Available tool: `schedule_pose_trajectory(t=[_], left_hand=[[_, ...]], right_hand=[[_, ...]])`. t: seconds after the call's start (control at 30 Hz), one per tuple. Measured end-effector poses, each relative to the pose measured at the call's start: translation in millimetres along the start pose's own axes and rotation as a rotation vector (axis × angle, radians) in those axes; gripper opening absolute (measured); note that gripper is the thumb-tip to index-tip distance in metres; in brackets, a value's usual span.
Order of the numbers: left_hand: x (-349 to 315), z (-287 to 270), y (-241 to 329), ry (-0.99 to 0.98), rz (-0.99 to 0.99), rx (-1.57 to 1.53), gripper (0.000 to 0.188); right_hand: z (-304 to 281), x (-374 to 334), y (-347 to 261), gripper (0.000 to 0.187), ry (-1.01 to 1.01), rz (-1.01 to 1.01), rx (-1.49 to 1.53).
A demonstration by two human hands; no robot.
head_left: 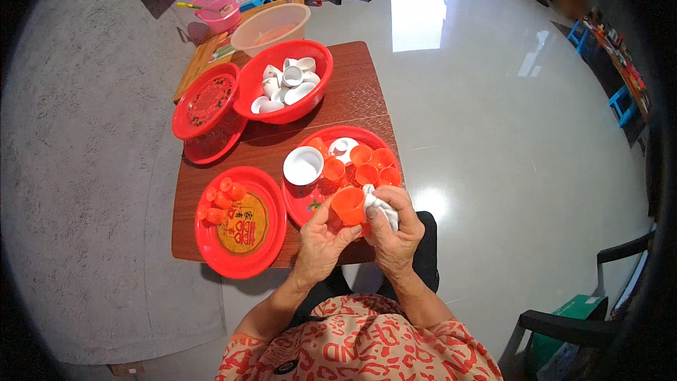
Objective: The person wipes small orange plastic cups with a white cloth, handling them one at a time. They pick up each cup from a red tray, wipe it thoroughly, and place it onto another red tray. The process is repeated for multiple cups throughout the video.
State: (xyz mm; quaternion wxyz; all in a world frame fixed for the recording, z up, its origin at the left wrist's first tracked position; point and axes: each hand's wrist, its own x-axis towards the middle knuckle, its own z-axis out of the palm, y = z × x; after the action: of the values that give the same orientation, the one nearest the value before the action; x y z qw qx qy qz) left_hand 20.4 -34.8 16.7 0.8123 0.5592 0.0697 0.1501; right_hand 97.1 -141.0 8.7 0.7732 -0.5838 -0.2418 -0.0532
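Observation:
Between thumb and fingers my left hand (319,250) grips an orange plastic cup (348,206), its mouth tilted up. My right hand (396,234) is closed on a white cloth (381,209), which touches the cup's right side. Both hands are over the near edge of a red round tray (299,206). On that tray stand several orange cups (364,173), a white bowl (303,166) and a small white lid-like piece (343,148). Left of it, a second red tray (206,245) with a yellow printed centre carries several small orange cups (223,200).
Farther back on the brown table (356,85), a red basin (321,99) holds several white cups. Beside it lean red patterned trays (204,107). A pale pink basin (293,17) and a pink bucket (220,13) stand behind. A black-armed chair (564,328) is at lower right.

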Motion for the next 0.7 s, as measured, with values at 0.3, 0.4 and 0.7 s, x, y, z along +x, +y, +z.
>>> schedule_pose_trajectory(t=[0.3, 0.4, 0.7], left_hand=[[-1.2, -1.9, -6.9, 0.042, 0.117, 0.003, 0.055], [-2.4, -1.2, -0.5, 0.057, 0.036, 0.042, 0.053], [-3.8, 5.0, 7.0, -0.024, 0.027, 0.167, 0.056]], right_hand=[[2.0, -1.9, -6.9, 0.036, -0.118, -0.381, -0.288], [2.7, -1.6, -7.2, 0.039, -0.201, -0.632, -0.375], [-3.6, 2.4, -9.7, 0.023, -0.058, 0.057, -0.120]])
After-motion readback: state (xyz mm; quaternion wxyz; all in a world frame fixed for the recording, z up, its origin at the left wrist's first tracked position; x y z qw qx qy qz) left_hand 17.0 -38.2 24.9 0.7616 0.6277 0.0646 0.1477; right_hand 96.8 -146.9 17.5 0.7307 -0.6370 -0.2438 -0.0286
